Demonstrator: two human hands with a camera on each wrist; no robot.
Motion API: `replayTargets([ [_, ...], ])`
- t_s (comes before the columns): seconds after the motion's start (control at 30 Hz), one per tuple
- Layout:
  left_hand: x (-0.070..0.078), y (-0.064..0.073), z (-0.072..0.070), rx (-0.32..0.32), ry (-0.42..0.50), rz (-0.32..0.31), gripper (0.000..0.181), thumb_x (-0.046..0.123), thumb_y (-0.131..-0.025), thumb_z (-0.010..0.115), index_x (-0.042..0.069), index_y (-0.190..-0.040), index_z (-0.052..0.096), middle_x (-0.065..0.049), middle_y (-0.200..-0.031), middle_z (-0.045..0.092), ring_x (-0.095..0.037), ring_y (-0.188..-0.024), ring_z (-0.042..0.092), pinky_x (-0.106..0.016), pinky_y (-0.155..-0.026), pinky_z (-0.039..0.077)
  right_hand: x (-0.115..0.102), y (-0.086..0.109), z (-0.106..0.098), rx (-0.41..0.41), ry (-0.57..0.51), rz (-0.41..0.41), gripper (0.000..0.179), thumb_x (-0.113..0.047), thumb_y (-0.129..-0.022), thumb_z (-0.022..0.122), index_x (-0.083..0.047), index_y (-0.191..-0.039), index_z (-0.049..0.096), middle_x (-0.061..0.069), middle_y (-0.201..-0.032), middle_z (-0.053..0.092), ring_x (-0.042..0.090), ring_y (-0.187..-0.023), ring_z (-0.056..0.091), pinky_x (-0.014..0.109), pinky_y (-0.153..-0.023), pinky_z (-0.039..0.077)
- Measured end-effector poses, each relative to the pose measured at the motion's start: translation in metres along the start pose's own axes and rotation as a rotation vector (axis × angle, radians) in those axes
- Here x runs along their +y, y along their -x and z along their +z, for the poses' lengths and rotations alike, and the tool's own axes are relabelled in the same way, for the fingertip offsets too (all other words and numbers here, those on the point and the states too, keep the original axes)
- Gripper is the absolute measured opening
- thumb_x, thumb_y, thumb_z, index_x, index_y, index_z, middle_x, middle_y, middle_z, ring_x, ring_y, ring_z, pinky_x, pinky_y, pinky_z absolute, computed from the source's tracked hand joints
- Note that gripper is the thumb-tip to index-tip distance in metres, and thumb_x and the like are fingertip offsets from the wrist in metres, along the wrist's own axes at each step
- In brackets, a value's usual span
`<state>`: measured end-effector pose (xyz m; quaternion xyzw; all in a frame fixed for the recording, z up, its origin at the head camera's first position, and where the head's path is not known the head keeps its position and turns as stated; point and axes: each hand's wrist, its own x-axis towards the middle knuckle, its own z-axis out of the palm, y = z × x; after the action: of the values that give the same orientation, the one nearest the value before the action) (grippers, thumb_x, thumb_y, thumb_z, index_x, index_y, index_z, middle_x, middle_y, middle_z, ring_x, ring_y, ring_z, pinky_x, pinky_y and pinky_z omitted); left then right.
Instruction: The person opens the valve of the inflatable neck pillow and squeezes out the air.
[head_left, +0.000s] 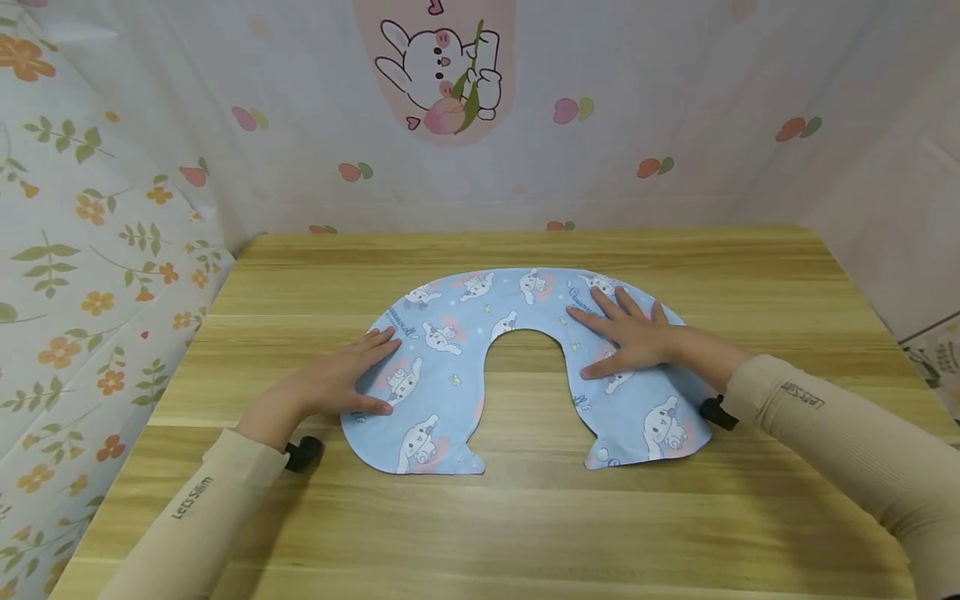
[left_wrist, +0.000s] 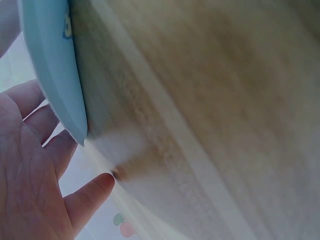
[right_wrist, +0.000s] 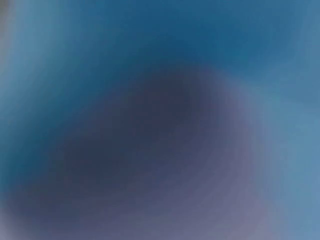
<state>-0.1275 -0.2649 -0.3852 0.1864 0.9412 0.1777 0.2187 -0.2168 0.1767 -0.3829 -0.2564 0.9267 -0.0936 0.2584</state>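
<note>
Head view shows a blue cloth (head_left: 450, 375) lying on the wooden table (head_left: 540, 525), a hand on each side. The left hand (head_left: 341, 375) has its fingers and thumb loosely spread over the cloth's outer left edge, gripping nothing; the right hand (head_left: 633, 337) is spread wide on the right arm of the cloth, also without a grip. How hard either presses, I cannot tell; the right wrist view is too blurred.

Uneven pressure, or hands drifting inward, could ruck the thin cloth or slide it askew. The black clip (head_left: 718, 412) at the right wrist sits against the right edge and might snag or drag it. The pointed inner tips might fold under if pulled.

The cloth is shaped like an arch, its gap towards the person, and looks mostly flat, printed with white long-eared characters and pink patches.
</note>
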Motion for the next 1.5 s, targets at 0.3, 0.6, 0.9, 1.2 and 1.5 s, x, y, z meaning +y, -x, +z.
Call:
replayTargets([
  [0.3,-0.002,-0.002,-0.001,0.002,0.003,0.007,0.103,0.048,-0.080,0.079,0.012,-0.159,0.023,-0.014,-0.168,0.011,-0.040,-0.154,0.008,-0.060,-0.121,0.019,0.005,0.018,-0.010,0.272,-0.073,-0.276,0.027,-0.024,-0.084,0.080,-0.016,-0.108,0.069,0.002,-0.115,0.063,0.028,-0.115,0.054,0.049,-0.101,0.044],
  [0.6,-0.003,-0.002,0.000,0.000,-0.015,0.000,0.103,0.051,-0.080,0.078,0.014,-0.159,0.024,-0.013,-0.168,0.012,-0.039,-0.154,0.010,-0.060,-0.120,0.021,0.009,0.013,-0.011,0.112,-0.181,-0.292,0.015,-0.026,-0.085,0.079,-0.018,-0.093,0.069,-0.004,-0.091,0.060,0.016,-0.088,0.052,0.031,-0.081,0.046],
  [0.9,-0.003,-0.002,0.002,0.001,-0.002,0.002,0.103,0.049,-0.080,0.079,0.014,-0.159,0.024,-0.013,-0.168,0.011,-0.038,-0.154,0.009,-0.059,-0.121,0.020,0.008,-0.001,-0.006,0.108,-0.128,-0.249,0.028,-0.034,-0.082,0.081,-0.026,-0.105,0.068,0.000,-0.107,0.055,0.024,-0.103,0.043,0.040,-0.089,0.038],
  [1.2,-0.002,-0.002,0.001,0.010,-0.003,0.002,0.103,0.047,-0.079,0.080,0.013,-0.159,0.024,-0.014,-0.168,0.012,-0.039,-0.154,0.010,-0.059,-0.121,0.020,0.000,-0.009,-0.011,0.114,-0.071,-0.228,0.038,-0.028,-0.082,0.082,-0.028,-0.116,0.065,0.012,-0.136,0.044,0.039,-0.121,0.035,0.061,-0.098,0.037],
  [1.5,-0.001,-0.001,0.001,0.012,-0.009,0.003,0.102,0.049,-0.080,0.079,0.013,-0.159,0.025,-0.014,-0.167,0.013,-0.039,-0.154,0.011,-0.060,-0.120,0.021,-0.002,-0.017,-0.015,0.071,-0.074,-0.152,0.056,-0.032,-0.084,0.079,-0.024,-0.132,0.053,0.018,-0.152,0.028,0.053,-0.136,0.018,0.075,-0.104,0.027],
])
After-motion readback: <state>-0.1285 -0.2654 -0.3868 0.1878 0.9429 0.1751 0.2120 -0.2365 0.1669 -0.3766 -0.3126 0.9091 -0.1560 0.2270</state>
